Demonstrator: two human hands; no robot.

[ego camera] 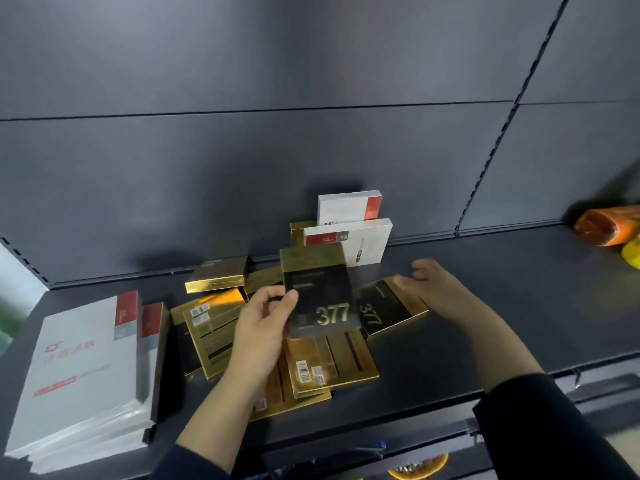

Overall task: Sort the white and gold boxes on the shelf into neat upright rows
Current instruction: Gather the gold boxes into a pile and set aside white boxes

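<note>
Gold box (320, 292) upright, long axis vertical, pinched in left hand (263, 327); right hand (440, 289) fingers (408, 282) spread.

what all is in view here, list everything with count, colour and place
shelf: one, dark grey, across the view
upright white boxes: two, white with red, standing at the back of the shelf
flat white boxes: a stack, count unclear, white with red, left end of the shelf
held gold box: one, gold and black, upright above the pile
lying gold boxes: several, overlapping, gold, middle of the shelf
orange packet: one, orange, far right of the shelf
yellow thing: one, yellow, beside the packet, cut off by the frame
left hand: one, holds the held gold box
right hand: one, fingers relaxed, by a lying gold box
</note>
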